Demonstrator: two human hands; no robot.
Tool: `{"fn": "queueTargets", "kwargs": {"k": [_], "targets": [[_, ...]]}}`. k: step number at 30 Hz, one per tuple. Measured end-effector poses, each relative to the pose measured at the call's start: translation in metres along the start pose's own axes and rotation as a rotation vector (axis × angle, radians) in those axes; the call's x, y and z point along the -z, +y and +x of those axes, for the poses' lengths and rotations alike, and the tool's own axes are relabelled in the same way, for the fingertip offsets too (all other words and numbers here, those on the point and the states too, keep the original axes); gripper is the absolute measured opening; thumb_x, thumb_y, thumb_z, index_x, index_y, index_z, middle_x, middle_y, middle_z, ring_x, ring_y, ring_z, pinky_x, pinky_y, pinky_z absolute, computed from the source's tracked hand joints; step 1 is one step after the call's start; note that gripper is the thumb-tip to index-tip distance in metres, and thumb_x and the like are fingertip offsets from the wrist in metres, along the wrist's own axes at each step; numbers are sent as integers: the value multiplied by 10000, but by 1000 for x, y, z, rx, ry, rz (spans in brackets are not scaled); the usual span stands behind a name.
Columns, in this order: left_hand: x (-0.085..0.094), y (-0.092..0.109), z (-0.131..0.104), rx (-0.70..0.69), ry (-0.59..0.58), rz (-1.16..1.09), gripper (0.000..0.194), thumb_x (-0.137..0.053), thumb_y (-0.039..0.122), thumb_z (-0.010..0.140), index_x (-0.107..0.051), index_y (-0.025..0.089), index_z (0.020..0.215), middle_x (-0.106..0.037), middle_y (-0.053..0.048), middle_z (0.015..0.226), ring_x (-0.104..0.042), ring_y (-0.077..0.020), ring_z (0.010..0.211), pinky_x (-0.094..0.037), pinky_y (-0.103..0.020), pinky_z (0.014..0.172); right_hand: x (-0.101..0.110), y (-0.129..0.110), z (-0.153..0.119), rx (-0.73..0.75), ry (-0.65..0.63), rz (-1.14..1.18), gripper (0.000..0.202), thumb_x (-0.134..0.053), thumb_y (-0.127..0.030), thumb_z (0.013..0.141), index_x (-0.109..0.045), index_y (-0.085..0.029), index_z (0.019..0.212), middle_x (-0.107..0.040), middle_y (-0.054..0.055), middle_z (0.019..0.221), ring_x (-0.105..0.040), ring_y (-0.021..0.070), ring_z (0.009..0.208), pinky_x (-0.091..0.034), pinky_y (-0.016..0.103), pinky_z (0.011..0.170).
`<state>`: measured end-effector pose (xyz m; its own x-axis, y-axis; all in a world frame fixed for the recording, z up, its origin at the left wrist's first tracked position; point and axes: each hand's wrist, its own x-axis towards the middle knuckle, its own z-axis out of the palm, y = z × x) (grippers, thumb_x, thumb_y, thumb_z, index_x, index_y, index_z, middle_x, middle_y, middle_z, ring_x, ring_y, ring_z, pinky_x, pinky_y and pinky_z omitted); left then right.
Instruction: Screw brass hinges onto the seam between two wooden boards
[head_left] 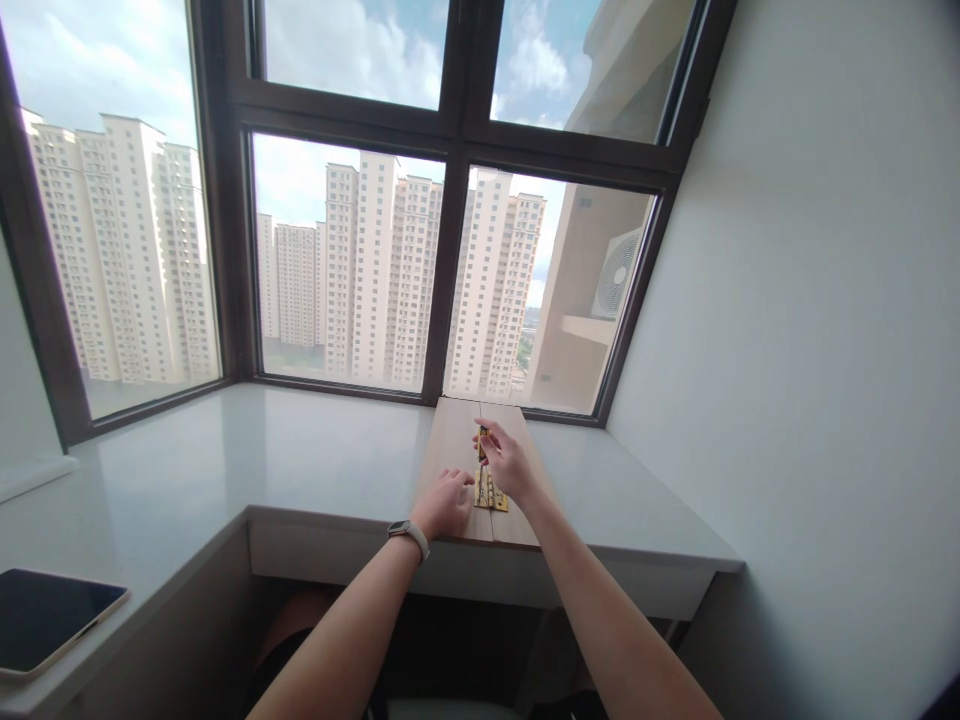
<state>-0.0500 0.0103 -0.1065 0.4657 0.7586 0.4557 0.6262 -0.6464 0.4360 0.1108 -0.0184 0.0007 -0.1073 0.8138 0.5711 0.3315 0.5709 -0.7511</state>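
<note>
You sit at a pale white counter (225,470) that wraps an L-shape under a dark-framed window (450,130); tall apartment towers fill the glass from ten to one o'clock. A bare white wall (810,300) closes the right side, at three o'clock. Two wooden boards (457,450) lie side by side on the counter at twelve o'clock from your arms, reaching back to the window frame. A brass hinge (490,492) sits across their seam near the front edge. Your left hand (444,503), a watch (409,531) on its wrist, rests fingers-down on the left board just beside the hinge, gripping nothing. Your right hand (508,460) pinches a small screwdriver (482,441) upright above the hinge. A dark tablet (45,620) lies at eight o'clock.
</note>
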Motion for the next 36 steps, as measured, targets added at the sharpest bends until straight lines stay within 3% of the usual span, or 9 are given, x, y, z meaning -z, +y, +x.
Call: {"fn": "queueTargets", "kwargs": {"k": [15,23,36], "targets": [[-9,-8,6,31,-32,78,276,-604,284,916,-636,220,1183,-614,-124,1252,-511,-291,1192,-399,-447,1091,2,3,-1,-2,2,-35,476,-530,-528,979,-638,-263,1359,-711,72,985,-678,206,834,-597,305,637],[-8,-8,5,13,-34,61,266,-617,278,924,-636,210,1180,-614,-133,1237,-506,-290,1182,-413,-445,1079,3,8,-2,68,124,-112,386,-586,-535,953,-679,-253,1200,-702,67,909,-688,218,804,-587,288,600],[1,-1,1,-37,-31,48,177,-578,286,937,-706,270,1057,-632,-78,1209,-542,-270,1143,-441,-417,1072,2,1,-2,52,62,-86,371,-551,-480,981,-679,-260,1250,-731,79,966,-709,230,876,-605,314,669]]}}
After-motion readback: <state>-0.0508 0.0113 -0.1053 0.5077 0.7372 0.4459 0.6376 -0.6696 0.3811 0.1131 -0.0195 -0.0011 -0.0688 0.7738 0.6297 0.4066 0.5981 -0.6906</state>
